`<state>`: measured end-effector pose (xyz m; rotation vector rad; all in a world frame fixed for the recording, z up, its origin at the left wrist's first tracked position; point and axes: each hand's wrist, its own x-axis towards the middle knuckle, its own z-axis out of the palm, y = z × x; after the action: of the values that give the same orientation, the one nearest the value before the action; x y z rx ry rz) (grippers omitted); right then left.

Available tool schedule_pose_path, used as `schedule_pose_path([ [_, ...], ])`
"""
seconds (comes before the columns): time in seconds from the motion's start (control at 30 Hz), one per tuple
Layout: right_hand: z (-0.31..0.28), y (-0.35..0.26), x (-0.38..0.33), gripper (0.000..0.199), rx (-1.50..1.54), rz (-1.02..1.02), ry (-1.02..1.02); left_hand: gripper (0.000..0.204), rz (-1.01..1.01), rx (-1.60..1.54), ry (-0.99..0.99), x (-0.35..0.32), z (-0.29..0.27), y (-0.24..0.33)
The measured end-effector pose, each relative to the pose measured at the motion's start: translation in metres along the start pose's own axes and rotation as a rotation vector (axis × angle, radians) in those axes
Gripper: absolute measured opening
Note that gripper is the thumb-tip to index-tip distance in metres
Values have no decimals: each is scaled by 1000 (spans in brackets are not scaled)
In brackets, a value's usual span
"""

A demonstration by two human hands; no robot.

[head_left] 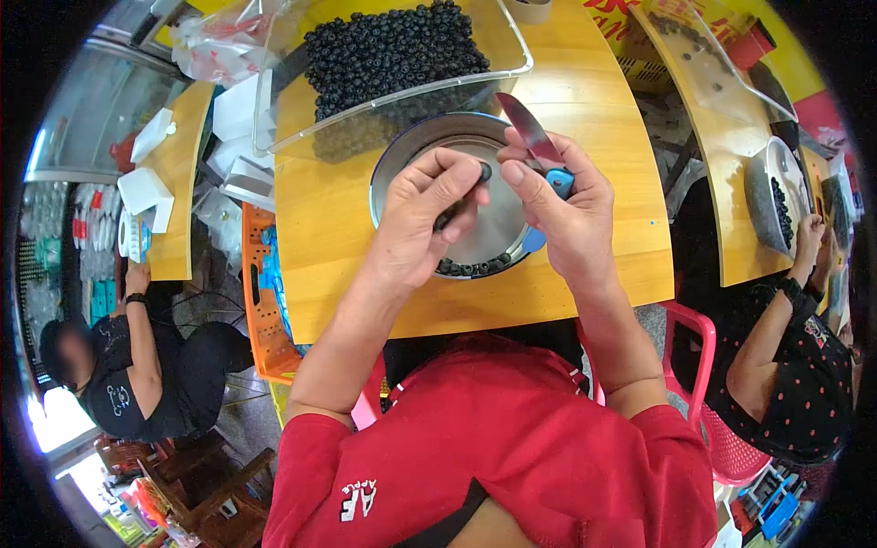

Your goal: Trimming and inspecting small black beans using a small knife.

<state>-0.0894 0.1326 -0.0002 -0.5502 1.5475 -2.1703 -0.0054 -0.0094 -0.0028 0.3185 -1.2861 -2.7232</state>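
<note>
Between the thumb and fingers of my left hand (pixel 422 215) is a small dark round fruit (pixel 484 171). Part of another dark piece shows beneath those fingers. My right hand (pixel 571 201) grips a knife (pixel 532 130) by its blue handle, with the blade slanting up and to the left. Both hands are above a round metal bowl (pixel 406 143), apart from each other. Several dark fruits (pixel 475 268) lie along the bowl's near inside edge. Behind the bowl stands a clear plastic bin (pixel 527 62) holding a heap of similar dark fruits (pixel 393 55).
The bowl and bin rest on a yellow wooden table (pixel 621 173). An orange crate (pixel 265 310) stands by its left side. A person in black (pixel 128 393) is at the left; another person (pixel 776 365) works at a right-hand table beside a container (pixel 767 196). Pink chairs (pixel 699 356) are nearby.
</note>
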Motion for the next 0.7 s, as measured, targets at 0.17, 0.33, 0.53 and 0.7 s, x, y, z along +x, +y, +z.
schedule_pose_path([
  [0.17, 3, -1, -4, 33, 6, -15, 15, 16, 8, -39, 48, 0, 4, -8],
  [0.33, 3, -5, -6, 30, 40, 78, -74, 17, -54, -101, -5, -7, -2, -7],
  [0.53, -10, -4, -3, 24, 80, 177, -26, 25, 31, -140, -176, -36, -33, 13],
  [0.7, -24, 1, 1, 30, 143, 165, -41, 24, 175, -148, -41, -122, -115, 43],
])
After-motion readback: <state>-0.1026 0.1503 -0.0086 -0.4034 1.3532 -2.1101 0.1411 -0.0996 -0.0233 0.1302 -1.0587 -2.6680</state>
